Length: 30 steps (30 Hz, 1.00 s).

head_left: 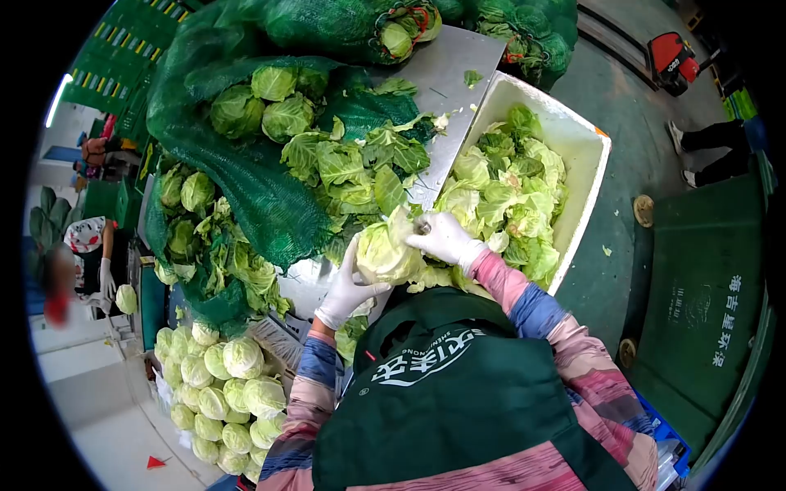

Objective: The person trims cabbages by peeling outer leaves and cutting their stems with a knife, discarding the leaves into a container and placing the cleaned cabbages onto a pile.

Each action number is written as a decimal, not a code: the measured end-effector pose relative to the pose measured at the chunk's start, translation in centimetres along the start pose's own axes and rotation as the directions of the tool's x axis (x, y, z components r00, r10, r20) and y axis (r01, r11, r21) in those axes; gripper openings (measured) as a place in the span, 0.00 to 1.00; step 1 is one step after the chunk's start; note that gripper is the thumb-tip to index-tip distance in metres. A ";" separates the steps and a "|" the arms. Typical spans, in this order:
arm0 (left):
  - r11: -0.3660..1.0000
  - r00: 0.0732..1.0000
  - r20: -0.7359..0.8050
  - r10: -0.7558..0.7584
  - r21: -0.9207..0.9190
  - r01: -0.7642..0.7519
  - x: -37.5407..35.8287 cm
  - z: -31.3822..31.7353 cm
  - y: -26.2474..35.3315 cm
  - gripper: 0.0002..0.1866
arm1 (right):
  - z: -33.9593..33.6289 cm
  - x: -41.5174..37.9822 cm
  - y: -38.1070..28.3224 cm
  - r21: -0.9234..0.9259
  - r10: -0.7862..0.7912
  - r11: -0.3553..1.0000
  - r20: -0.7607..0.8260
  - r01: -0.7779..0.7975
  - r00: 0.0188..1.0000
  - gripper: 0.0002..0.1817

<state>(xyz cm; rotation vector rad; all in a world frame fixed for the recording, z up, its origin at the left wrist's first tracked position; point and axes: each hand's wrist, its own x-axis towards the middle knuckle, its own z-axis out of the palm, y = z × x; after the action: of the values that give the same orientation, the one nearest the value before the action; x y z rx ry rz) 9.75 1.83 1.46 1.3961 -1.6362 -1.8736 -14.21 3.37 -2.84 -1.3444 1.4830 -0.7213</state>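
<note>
A pale green cabbage (385, 252) is held in front of the apron, over the near edge of the metal table (458, 74). My left hand (350, 288), in a white glove, grips its left side. At the upper right of the cabbage, the gloved fingers of my right hand (446, 239) are closed at its outer leaves; something small and dark shows at the fingertips, too small to name. Loose leaves (340, 168) lie just beyond the cabbage. To the right, a white foam box (585, 164) holds many torn leaves (524, 196).
Green mesh sacks (237, 176) with cabbages spread over the table's left and far side. Trimmed cabbages (233, 393) are stacked at lower left. A co-worker's gloved hand (107, 280) shows at left. Right stand a green bin (696, 286) and a red pallet jack (673, 61); another person's legs (708, 139) are nearby.
</note>
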 end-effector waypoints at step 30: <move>0.647 0.820 -0.034 0.571 0.633 -0.425 0.5 2.3 -1.7 0.56 | 2.9 0.0 1.9 -0.114 -0.110 0.991 -0.335 0.075 0.936 0.18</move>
<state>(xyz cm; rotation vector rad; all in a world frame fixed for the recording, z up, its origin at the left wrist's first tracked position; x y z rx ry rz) 8.28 3.38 -0.53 1.1042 -2.3033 -0.8550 -12.33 4.30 -5.58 -1.4236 1.7557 -0.9915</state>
